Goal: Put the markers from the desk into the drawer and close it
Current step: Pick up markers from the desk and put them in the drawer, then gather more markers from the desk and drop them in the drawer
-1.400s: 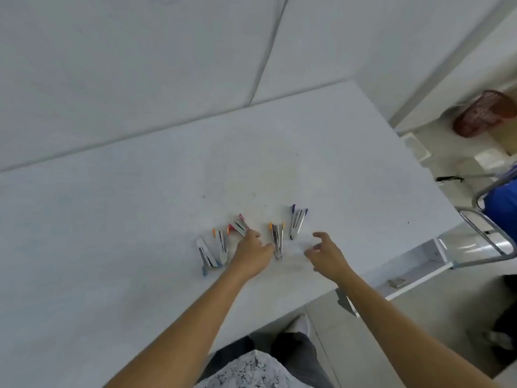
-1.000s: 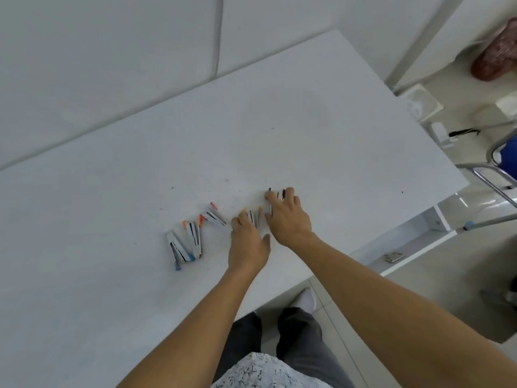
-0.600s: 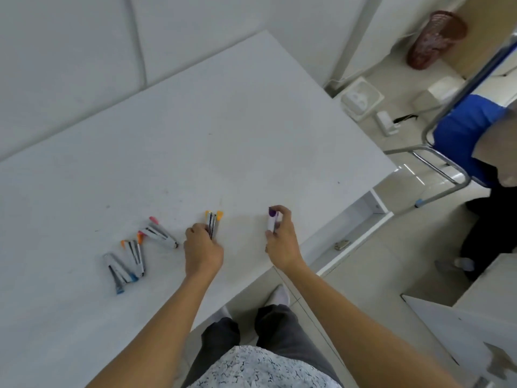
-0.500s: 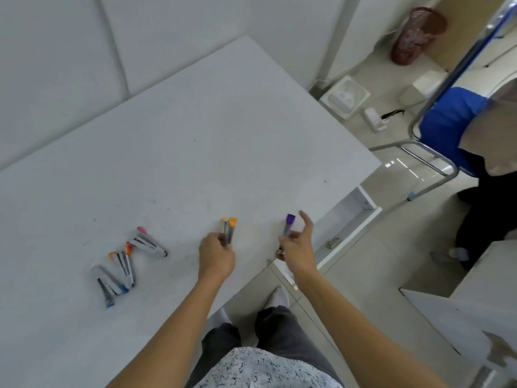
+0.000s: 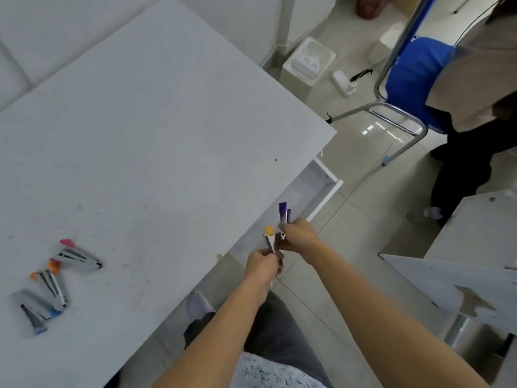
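My left hand (image 5: 264,264) grips orange-capped markers (image 5: 270,233) just past the front edge of the white desk (image 5: 156,141). Beside it, my right hand (image 5: 300,238) holds purple-capped markers (image 5: 284,212), tips up. Both hands hover over the open white drawer (image 5: 316,189) under the desk's right front corner. Several markers stay on the desk at the left: a pink-capped pair (image 5: 75,254), an orange-capped pair (image 5: 50,284) and a blue-tipped pair (image 5: 35,315).
A blue chair with a metal frame (image 5: 411,79) stands to the right, and a person in dark trousers (image 5: 470,152) is beside it. White furniture panels (image 5: 461,278) lie at the right. A floor socket box (image 5: 310,58) and a red bin (image 5: 369,5) sit farther back.
Both hands lifted their markers off the desk and carried them right, past the front edge, to above the open drawer. The view swung right as well.
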`<state>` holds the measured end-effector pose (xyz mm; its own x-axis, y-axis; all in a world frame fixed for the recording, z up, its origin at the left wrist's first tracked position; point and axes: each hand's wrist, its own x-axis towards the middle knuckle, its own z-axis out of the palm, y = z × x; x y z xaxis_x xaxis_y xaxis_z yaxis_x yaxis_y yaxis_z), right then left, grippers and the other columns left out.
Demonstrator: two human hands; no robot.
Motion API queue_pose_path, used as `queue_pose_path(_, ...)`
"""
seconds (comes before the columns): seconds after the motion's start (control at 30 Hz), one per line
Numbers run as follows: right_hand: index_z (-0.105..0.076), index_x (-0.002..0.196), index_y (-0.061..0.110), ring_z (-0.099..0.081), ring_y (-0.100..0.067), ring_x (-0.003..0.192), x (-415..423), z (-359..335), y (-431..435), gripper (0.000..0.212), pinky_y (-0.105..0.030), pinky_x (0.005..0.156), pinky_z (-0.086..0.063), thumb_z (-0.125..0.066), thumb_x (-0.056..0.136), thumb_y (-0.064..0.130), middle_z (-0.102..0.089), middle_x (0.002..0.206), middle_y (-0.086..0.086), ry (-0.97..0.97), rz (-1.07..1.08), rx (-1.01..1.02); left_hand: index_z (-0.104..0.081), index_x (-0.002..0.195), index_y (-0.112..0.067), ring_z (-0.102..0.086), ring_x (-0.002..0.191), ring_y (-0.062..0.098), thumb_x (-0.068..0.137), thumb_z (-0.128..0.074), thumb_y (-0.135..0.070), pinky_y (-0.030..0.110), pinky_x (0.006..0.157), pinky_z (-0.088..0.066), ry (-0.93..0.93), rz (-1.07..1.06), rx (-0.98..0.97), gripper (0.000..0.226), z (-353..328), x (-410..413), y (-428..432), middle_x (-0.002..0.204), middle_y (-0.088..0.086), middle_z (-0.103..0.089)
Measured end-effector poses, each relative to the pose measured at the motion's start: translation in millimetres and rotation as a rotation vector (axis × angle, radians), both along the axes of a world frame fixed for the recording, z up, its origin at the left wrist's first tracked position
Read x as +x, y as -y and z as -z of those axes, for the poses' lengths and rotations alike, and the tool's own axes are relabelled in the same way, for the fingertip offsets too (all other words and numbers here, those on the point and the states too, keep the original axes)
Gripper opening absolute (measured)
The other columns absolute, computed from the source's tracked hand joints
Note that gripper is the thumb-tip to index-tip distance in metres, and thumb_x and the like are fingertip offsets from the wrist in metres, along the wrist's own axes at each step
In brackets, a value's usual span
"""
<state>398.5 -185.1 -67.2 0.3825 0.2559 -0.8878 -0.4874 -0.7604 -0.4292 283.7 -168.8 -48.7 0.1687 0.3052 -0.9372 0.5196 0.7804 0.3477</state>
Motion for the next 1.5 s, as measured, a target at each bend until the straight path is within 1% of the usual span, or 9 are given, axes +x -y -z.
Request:
queue_pose_path(0.1, -0.059, 0.103, -0.003, -0.074, -0.038, 0.082, 11.8, 10.9, -16.6, 0.019, -0.049, 0.079, -0.062, -0.053, 0.097, 0.014, -0.072, 0.096, -0.022, 0.095, -0.211, -0.098, -0.071, 0.09, -0.003, -0.064, 0.07, 0.023, 0.083, -0.059, -0.007, 0.032, 0.063, -0.056, -0.08, 0.02, 0.091, 0.014, 23.3, 12.5, -18.3, 0.087, 0.015, -0.072)
queue_pose_path(0.3, -0.056, 0.127, -0.004, -0.071, -0.04, 0.1, 17.3, 29.4, -23.6, 0.035, -0.053, 0.089, -0.058, -0.047, 0.096, 0.009, -0.068, 0.115, -0.025, 0.176, -0.132, -0.078, -0.061, 0.123, -0.002, -0.062, 0.114, 0.036, 0.082, -0.058, -0.002, 0.046, 0.101, -0.049, -0.084, -0.062, 0.177, 0.042, 55.3, 30.4, -31.7, 0.123, 0.018, -0.066)
queue_pose_path(0.43, -0.039, 0.15, 0.013, -0.052, -0.017, 0.094, 8.7, 17.7, -6.3, 0.059, -0.025, 0.071, -0.049, -0.043, 0.093, 0.001, -0.049, 0.113, 0.0, 0.321, -0.238, -0.024, -0.041, 0.143, -0.007, -0.054, 0.124, 0.029, 0.087, -0.049, 0.001, 0.033, 0.105, -0.041, -0.059, -0.111, 0.22, 0.057, 46.6, 23.8, -25.8, 0.139, 0.008, -0.053)
queue_pose_path(0.6, -0.064, 0.119, 0.015, -0.071, -0.016, 0.094, -16.1, -9.2, 12.0, 0.045, -0.037, 0.088, -0.059, -0.04, 0.089, -0.008, -0.066, 0.123, -0.003, 0.281, -0.2, 0.069, -0.048, 0.134, -0.013, -0.06, 0.114, 0.027, 0.09, -0.053, -0.001, 0.042, 0.096, -0.052, 0.071, -0.126, 0.121, 0.046, 15.3, -9.7, -13.6, 0.132, 0.007, -0.057)
queue_pose_path(0.77, -0.066, 0.091, 0.019, -0.072, -0.014, 0.077, -62.3, -44.2, 2.4, 0.035, -0.029, 0.07, -0.059, -0.041, 0.088, -0.006, -0.072, 0.094, -0.004, 0.288, -0.222, 0.226, -0.066, 0.107, -0.022, -0.073, 0.082, 0.009, 0.092, -0.054, -0.015, 0.019, 0.062, -0.055, 0.214, -0.007, 0.191, 0.02, -32.2, -74.3, -20.7, 0.097, -0.003, -0.076)
queue_pose_path(0.93, -0.067, 0.092, 0.017, -0.07, -0.012, 0.07, -133.6, -68.5, -40.9, 0.031, -0.034, 0.07, -0.059, -0.043, 0.089, -0.002, -0.073, 0.089, -0.003, 0.262, -0.316, 0.367, -0.065, 0.109, -0.021, -0.071, 0.089, 0.012, 0.092, -0.051, -0.015, 0.026, 0.071, -0.056, 0.162, -0.114, 0.396, 0.023, -68.2, -158.5, -51.7, 0.099, -0.004, -0.074)
queue_pose_path(1.1, -0.063, 0.112, 0.019, -0.066, -0.02, 0.091, -222.1, -73.6, -87.1, 0.025, -0.031, 0.073, -0.055, -0.05, 0.092, 0.01, -0.065, 0.112, -0.002, 0.364, -0.637, 0.41, -0.062, 0.106, -0.023, -0.065, 0.093, 0.015, 0.088, -0.052, -0.009, 0.03, 0.074, -0.055, -0.058, -0.333, 0.617, 0.025, -78.5, -258.3, -81.5, 0.103, -0.002, -0.068)
queue_pose_path(1.37, -0.009, 0.158, 0.037, -0.036, -0.037, 0.134, -324.3, -47.6, -155.5, 0.071, -0.047, 0.097, -0.048, -0.047, 0.1, 0.019, -0.008, 0.166, -0.006, 0.755, -1.338, 0.526, -0.052, 0.12, -0.02, -0.06, 0.105, 0.024, 0.084, -0.065, -0.019, 0.042, 0.093, -0.052, -0.333, -0.349, 0.554, 0.038, -60.3, -389.0, -112.1, 0.121, 0.002, -0.057)
queue_pose_path(1.5, -0.023, 0.154, 0.033, -0.041, -0.031, 0.126, -336.5, -32.2, -170.3, 0.074, -0.04, 0.09, -0.046, -0.054, 0.092, 0.007, -0.028, 0.158, -0.005, 1.023, -1.504, 0.401, -0.04, 0.136, -0.013, -0.054, 0.11, 0.023, 0.083, -0.067, -0.027, 0.034, 0.09, -0.046, -0.324, -0.291, 0.488, 0.06, -43.6, -399.6, -125.7, 0.133, 0.006, -0.048)
